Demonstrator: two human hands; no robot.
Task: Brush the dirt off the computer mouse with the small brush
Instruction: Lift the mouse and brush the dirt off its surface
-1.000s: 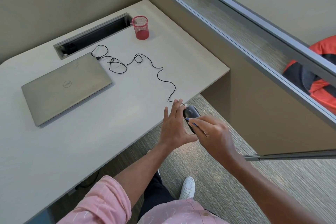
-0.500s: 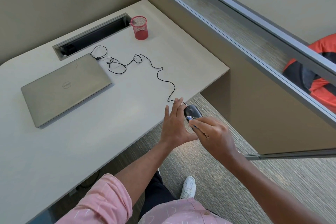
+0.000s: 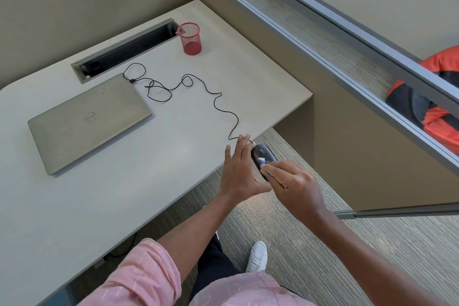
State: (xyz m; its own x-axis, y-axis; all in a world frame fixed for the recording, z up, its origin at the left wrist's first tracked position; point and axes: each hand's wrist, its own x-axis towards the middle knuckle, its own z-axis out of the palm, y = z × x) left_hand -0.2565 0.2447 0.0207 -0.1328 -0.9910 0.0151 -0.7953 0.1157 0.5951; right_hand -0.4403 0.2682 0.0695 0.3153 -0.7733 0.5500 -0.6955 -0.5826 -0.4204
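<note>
1. Office cubicle for us today: a pale desk (image 3: 154,156) set into beige partition walls, grey carpet below its edge.
2. Right at the desk's near edge we have the black mouse (image 3: 262,154), held out just past the edge over the carpet.
3. Our left hand (image 3: 238,171) cradles it from the side, fingers stretched out flat along its left flank and thumb hooked under the back end.
4. Our right hand (image 3: 291,184) is pinched shut on the small brush (image 3: 263,162); only a blue and white bit pokes out past the fingertips, pressed onto the mouse's back.
5. From the mouse's nose the black cable (image 3: 216,104) snakes away across the desk in loose loops toward the laptop.
6. That grey laptop (image 3: 87,122) lies closed, well to the left of the hands.
7. Farther back we spot a red mesh cup (image 3: 190,38), upright, just beside a long cable slot (image 3: 126,49) cut into the desk.
8. Down low, pink sleeves and a white shoe (image 3: 257,256) on the carpet.
</note>
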